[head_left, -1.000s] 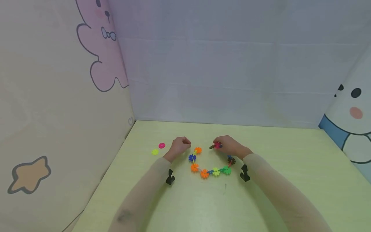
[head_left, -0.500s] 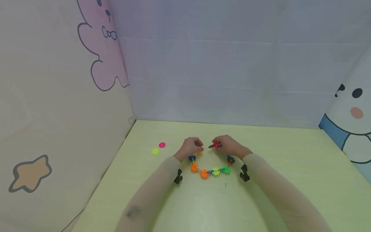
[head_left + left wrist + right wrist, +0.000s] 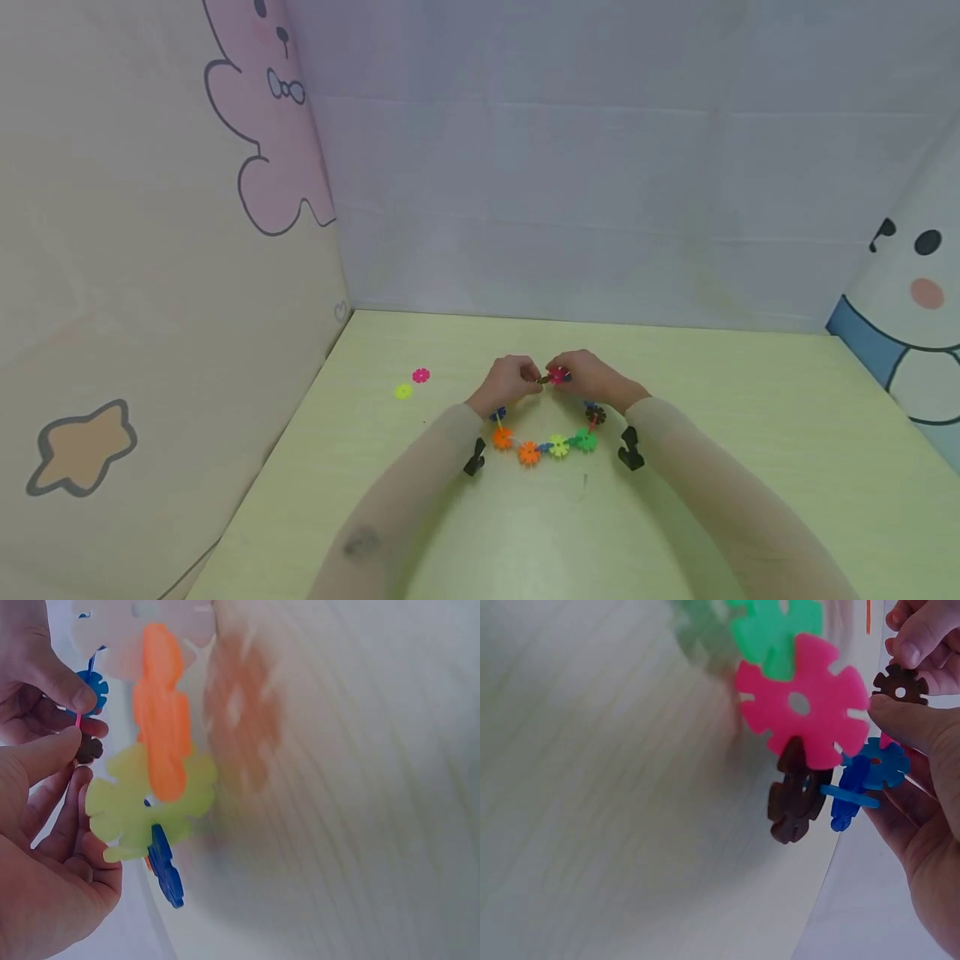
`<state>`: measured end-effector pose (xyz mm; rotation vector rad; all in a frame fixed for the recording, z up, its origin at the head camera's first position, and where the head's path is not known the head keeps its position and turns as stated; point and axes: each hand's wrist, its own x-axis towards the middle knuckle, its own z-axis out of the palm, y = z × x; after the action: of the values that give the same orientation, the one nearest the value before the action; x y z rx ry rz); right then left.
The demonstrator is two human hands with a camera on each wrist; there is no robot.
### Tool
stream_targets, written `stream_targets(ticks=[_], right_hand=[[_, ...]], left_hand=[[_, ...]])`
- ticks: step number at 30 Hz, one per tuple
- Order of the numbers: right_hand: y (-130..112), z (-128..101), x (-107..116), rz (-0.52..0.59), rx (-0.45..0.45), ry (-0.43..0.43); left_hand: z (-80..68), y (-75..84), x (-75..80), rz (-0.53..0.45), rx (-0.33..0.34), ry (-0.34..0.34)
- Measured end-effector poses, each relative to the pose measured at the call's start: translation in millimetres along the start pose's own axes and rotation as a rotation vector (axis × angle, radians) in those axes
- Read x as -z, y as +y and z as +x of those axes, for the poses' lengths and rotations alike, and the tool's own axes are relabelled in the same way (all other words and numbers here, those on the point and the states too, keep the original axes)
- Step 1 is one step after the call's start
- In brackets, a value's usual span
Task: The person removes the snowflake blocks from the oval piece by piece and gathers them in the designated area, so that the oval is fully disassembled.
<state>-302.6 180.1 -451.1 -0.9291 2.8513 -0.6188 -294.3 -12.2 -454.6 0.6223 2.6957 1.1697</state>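
Note:
A curved chain of snowflake pieces (image 3: 558, 445) in orange, yellow, green, blue and brown lies on the pale green table (image 3: 675, 500). My left hand (image 3: 512, 379) grips its left end with curled fingers. My right hand (image 3: 588, 377) pinches its right end at a pink piece (image 3: 557, 376). The two hands meet fingertip to fingertip. In the left wrist view an orange piece (image 3: 161, 720) and a yellow-green piece (image 3: 142, 802) hang beside my left hand (image 3: 45, 885). The right wrist view has the pink piece (image 3: 810, 705), a blue one (image 3: 862, 780) and a small brown one (image 3: 900, 684) at my right thumb (image 3: 915, 727).
Two loose pieces lie to the left of the hands: a pink one (image 3: 421, 376) and a yellow one (image 3: 403, 391). Printed fabric walls close the table at the left (image 3: 150, 292), back and right.
My left hand has moved right, carrying the chain's left end up to my right hand. The right hand has stayed in place. The chain's curve has narrowed.

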Motion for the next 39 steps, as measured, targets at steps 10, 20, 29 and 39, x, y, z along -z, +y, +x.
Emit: stream_targets(ticks=[10, 20, 29, 39], right_hand=[[-2, -1, 0, -0.001, 0.032, 0.015], [1, -1, -1, 0.005, -0.016, 0.02], [-1, -3, 3, 0.006, 0.013, 0.031], [2, -3, 1, 0.013, 0.031, 0.045]], left_hand=[[1.5, 1.3, -5.1, 0.059, -0.034, 0.035], [3.1, -1.0, -6.5, 0.071, -0.041, 0.044], [4.0, 0.2, -9.0, 0.052, -0.023, 0.041], [8.3, -0.7, -14.9, 0.157, -0.09, 0.089]])
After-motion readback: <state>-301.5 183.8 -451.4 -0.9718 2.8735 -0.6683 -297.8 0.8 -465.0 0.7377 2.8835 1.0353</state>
